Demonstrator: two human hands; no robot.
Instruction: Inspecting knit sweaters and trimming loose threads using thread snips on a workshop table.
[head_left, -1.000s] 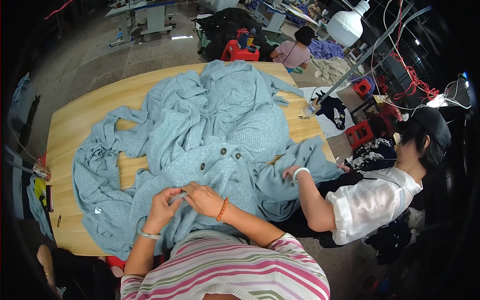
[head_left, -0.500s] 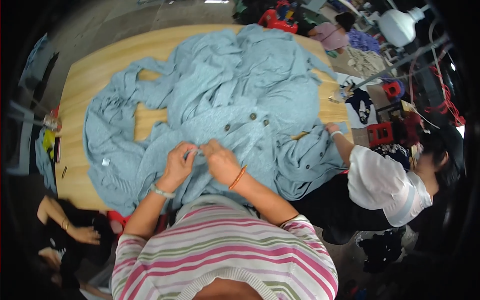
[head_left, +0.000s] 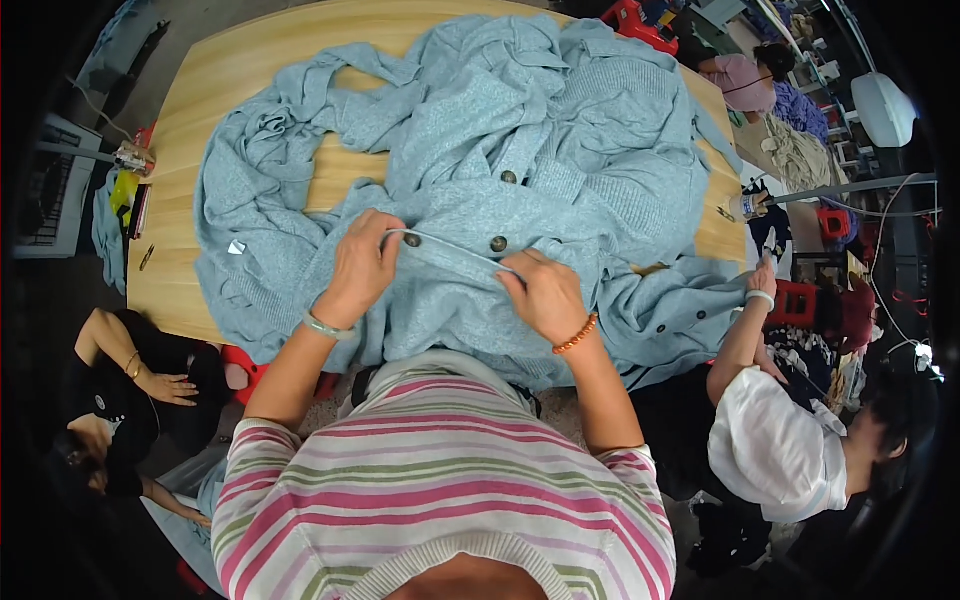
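A light blue knitted cardigan (head_left: 460, 215) lies bunched with more of the same knit across the table in front of me. Its folded edge is stretched in a taut strip between my two hands. My left hand (head_left: 358, 268) pinches one end of that strip, close to a dark round button (head_left: 412, 240). The other end is gripped by the thumb and fingers of my right hand (head_left: 548, 298). Another button (head_left: 498, 243) sits just beyond the strip, near the right fingertips. Whether the pile holds one garment or several, I cannot tell.
The pile covers much of the wooden table (head_left: 170, 270). At the right edge, a co-worker in a white top (head_left: 765, 440) reaches an arm to the cloth. Another person (head_left: 150, 385) sits at the lower left. A red stool (head_left: 640, 25) stands beyond the far corner.
My hands were close together on the cloth and are now well apart, with the edge drawn tight between them. The co-worker's hand on the right has lifted away from the table. My view has shifted.
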